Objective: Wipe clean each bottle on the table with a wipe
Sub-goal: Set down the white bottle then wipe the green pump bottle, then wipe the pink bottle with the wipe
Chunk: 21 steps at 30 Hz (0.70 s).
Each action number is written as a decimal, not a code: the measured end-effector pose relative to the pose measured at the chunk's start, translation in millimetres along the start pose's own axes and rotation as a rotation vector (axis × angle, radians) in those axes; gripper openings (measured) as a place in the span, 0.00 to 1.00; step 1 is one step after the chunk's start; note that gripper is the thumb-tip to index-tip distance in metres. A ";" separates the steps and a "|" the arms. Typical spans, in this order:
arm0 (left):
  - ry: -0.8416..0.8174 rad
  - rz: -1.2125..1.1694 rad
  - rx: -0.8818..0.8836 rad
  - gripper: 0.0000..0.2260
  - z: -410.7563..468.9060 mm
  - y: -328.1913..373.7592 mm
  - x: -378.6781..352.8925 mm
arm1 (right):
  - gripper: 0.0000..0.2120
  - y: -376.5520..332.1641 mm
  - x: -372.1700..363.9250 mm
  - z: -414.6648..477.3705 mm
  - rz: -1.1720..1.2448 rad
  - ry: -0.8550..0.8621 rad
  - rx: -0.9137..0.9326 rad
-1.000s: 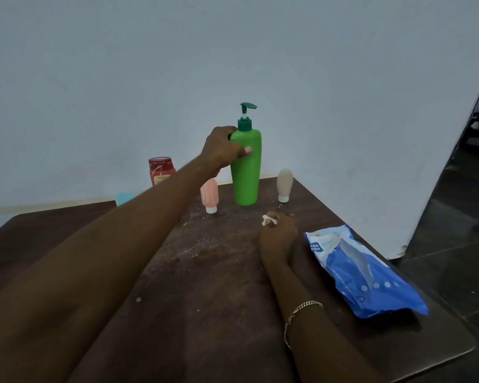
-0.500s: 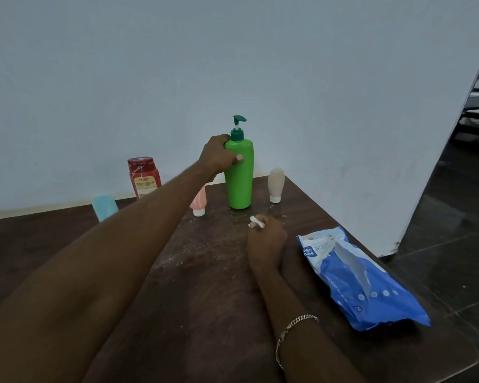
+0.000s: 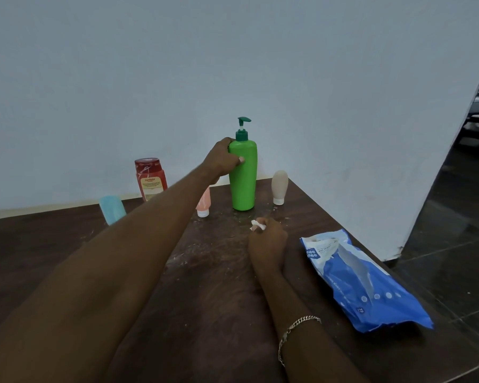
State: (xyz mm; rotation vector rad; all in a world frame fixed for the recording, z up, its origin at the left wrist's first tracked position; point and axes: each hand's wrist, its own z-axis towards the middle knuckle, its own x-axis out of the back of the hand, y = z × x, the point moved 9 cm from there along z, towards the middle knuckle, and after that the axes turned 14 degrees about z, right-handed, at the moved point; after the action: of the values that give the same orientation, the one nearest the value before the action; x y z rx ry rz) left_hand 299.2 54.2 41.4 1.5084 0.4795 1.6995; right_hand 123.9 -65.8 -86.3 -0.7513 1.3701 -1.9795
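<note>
Not much changes in the last second: the green bottle (image 3: 244, 178) stays standing at the back of the desk (image 3: 205, 286), and the left hand (image 3: 221, 158) keeps its fingers wrapped round it near the top. The right hand (image 3: 266, 241) stays low on the desk, closed round a small white wipe (image 3: 256, 225), apart from the bottle. So I think the wiping of this bottle has not begun yet. The bottle is tall and bright green, upright, with a dark green pump on top. A pink tube (image 3: 204, 207) stands just beside it, partly behind the left arm, and a pale tube (image 3: 280, 186) stands on its other side. Further left are a red jar (image 3: 150, 178) and a light blue tube (image 3: 112, 210). A blue pack (image 3: 362, 283) of wipes lies near the right hand.
</note>
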 end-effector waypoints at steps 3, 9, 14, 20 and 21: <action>0.043 0.002 0.043 0.37 -10.1 -3.1 7.5 | 0.09 -1.7 1.2 -1.3 0.018 0.010 0.004; 0.308 0.101 -0.053 0.43 -87.3 0.5 38.9 | 0.09 -0.9 3.9 -1.7 0.032 0.008 -0.024; 0.461 0.118 0.022 0.37 -157.6 -47.6 41.9 | 0.09 -2.6 1.6 -1.5 0.030 0.001 0.010; 0.446 0.182 0.246 0.35 -169.2 -109.6 20.6 | 0.12 -4.7 -0.7 -1.8 0.098 -0.011 0.056; 0.438 0.209 0.272 0.34 -164.9 -115.0 17.3 | 0.13 -4.6 -1.7 -1.5 0.102 -0.020 0.061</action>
State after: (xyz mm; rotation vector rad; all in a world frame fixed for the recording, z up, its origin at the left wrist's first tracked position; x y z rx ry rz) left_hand 178.4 174.0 -67.2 1.4056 0.8331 2.2168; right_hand 123.2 -62.3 -82.7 -0.6588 1.3038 -1.9205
